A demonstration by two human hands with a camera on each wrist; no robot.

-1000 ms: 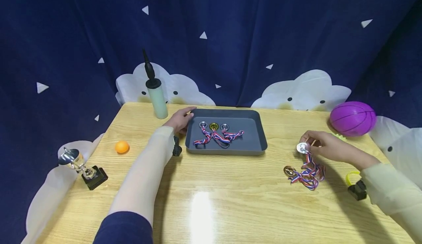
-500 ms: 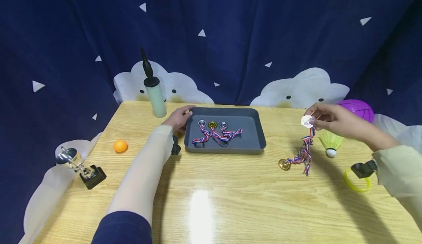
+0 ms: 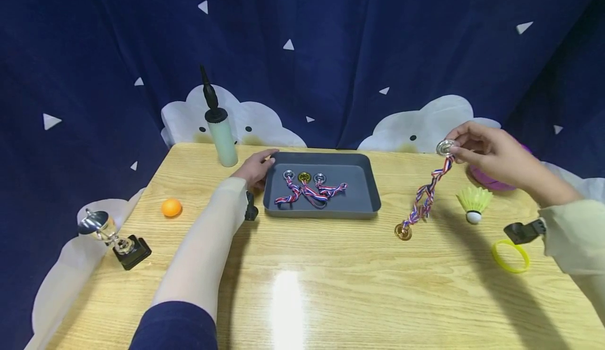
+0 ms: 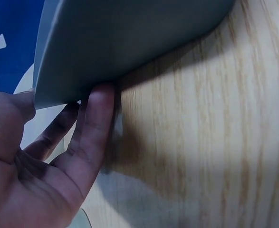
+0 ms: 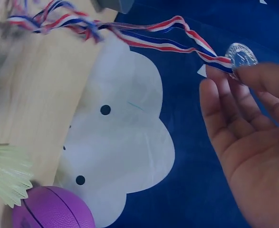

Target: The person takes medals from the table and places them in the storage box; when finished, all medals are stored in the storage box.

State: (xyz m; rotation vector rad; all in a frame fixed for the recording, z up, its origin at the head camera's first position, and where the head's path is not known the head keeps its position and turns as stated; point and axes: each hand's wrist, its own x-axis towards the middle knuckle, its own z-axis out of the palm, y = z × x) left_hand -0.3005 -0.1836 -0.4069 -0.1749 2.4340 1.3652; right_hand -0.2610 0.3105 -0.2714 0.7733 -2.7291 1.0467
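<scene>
Your right hand [image 3: 491, 153] pinched a round silver medal [image 3: 444, 147] above the wooden table [image 3: 331, 287], its red-white-blue ribbon [image 3: 425, 197] tangled with a gold medal [image 3: 403, 231] touching the tabletop. Your left hand [image 3: 255, 170], fingers fairly straight, rested against the grey plastic tray's [image 3: 371, 192] left edge.

- 1 dark grey rectangular plastic tray [image 3: 373, 187]
- 3 round medals on red-white-blue ribbons in the tray [image 3: 304, 184] — 2 silver, 1 gold
- 2 more ribbon medals outside the tray — 1 silver disc [image 3: 444, 147], 1 gold disc [image 3: 403, 231]
- 1 small orange ball [image 3: 171, 207]
- 1 purple rubber basketball [image 3: 487, 181]
- 1 yellow-green shuttlecock [image 3: 474, 204]
- 1 yellow-green silicone wristband [image 3: 510, 256]
- 1 silver trophy cup on a black base [image 3: 111, 234]
- 1 pale green cylindrical hand pump with black nozzle [image 3: 220, 129]
</scene>
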